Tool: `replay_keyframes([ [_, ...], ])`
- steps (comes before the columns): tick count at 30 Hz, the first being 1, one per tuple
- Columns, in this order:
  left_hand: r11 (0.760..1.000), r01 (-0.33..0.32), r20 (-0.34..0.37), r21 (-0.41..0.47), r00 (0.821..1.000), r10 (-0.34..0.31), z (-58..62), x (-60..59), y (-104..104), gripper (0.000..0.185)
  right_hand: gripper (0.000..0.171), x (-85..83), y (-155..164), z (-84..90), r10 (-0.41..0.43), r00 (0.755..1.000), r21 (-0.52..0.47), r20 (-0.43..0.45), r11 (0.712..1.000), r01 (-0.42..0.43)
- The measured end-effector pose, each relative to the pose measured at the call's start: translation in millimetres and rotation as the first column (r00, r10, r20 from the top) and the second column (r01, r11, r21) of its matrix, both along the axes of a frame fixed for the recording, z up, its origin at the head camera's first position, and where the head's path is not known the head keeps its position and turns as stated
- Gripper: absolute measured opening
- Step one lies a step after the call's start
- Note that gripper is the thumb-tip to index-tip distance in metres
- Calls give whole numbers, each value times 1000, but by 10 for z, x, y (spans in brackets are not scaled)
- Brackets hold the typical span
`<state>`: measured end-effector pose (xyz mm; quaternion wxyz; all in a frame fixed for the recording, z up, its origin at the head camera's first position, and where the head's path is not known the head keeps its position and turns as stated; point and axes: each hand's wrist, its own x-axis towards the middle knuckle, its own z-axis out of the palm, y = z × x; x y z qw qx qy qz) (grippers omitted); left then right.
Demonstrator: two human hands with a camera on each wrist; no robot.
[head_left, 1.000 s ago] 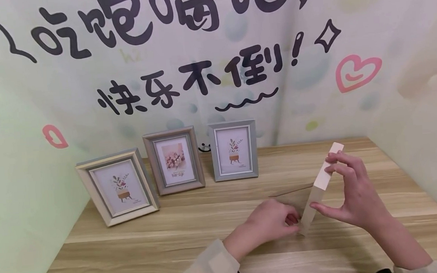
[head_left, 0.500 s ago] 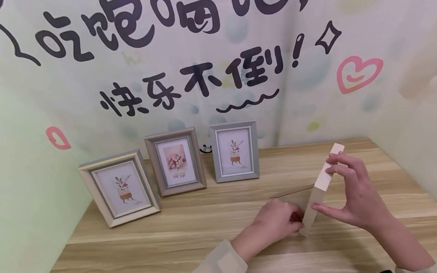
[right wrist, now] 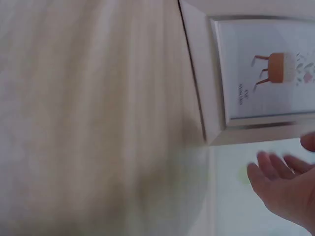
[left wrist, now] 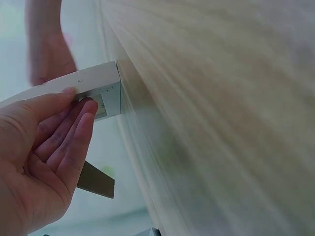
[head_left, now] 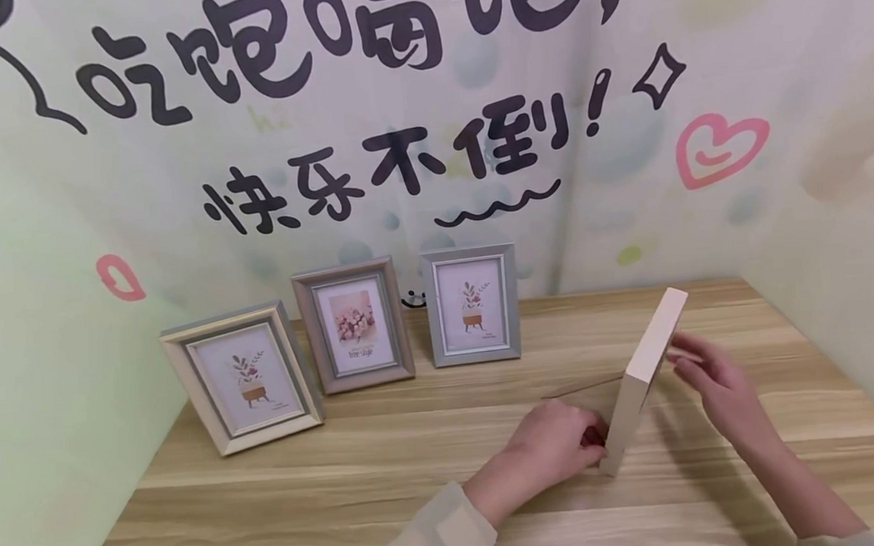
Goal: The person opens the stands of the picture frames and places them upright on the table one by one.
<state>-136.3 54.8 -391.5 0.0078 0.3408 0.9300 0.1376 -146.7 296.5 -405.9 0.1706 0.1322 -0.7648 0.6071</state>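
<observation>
I count four picture frames: three standing in a row at the back left, a cream one (head_left: 239, 377), a grey-brown one (head_left: 353, 325) and a silver one (head_left: 472, 305), plus a white frame (head_left: 642, 380) upright on edge at right. My left hand (head_left: 549, 450) pinches its lower corner; my right hand (head_left: 717, 373) hangs just beside it, fingers slack, gripping nothing. Wooden table (head_left: 360, 495); pastel wall (head_left: 626, 178) with black lettering.

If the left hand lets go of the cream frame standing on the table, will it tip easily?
Probably. The cream frame stands on a narrow bottom edge and leans. Only the left hand holds its lower corner; the right hand is open beside it. It looks stiff, and its stand may steady it.
</observation>
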Motion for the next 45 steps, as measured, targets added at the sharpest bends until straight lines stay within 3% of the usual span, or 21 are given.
replay_keyframes([
  [2, 1000, 7, -18, 1, 1000, -7, -9, -6, -7, 10, 38, -11, 49, -61, 116, 990, -69, 82, 992, -111],
  [4, 1000, 7, -34, 6, 999, -7, -16, -11, -12, 10, 32, -11, 70, -89, 121, 984, -28, 134, 993, -118],
  [7, 1000, -12, -51, 7, 999, 12, -18, -11, -22, 10, 23, -15, 67, -80, 35, 986, 109, 162, 993, -53],
  [10, 999, -54, -51, 4, 997, 55, -7, -5, -34, 10, 32, -26, 46, -63, -96, 986, 294, 138, 954, 52],
  [14, 995, -101, -53, -6, 993, 101, 9, -2, -52, 6, 33, -56, 31, -58, -167, 977, 349, 130, 930, 113],
  [18, 994, -112, -82, -4, 990, 112, 11, -4, -72, 6, 30, -53, -5, -25, -233, 969, 437, 88, 883, 173],
  [23, 986, -154, -43, 72, 987, 157, 30, -7, -102, 7, 29, -50, -56, 20, -278, 960, 494, 31, 839, 227],
  [25, 971, -195, 6, 139, 981, 196, 49, -20, -114, 2, 31, -56, -65, 39, -296, 955, 503, 27, 829, 243],
  [28, 927, -264, 115, 266, 964, 242, 68, -54, -133, 14, 33, -89, -63, 72, -337, 941, 521, 17, 807, 280],
  [32, 839, -321, 276, 440, 937, 214, 58, -111, -162, 38, 35, -212, -60, 129, -384, 923, 520, -8, 787, 332],
  [35, 799, -329, 314, 504, 931, 186, 21, -145, -189, 51, 37, -355, -63, 183, -412, 911, 517, -10, 778, 357],
  [39, 800, -334, 307, 499, 931, 197, -26, -177, -235, 53, 43, -584, -56, 244, -437, 898, 534, 41, 770, 350],
  [45, 801, -367, 347, 473, 913, 213, -44, -197, -310, 49, 45, -893, -14, 270, -477, 871, 599, 115, 733, 322],
])
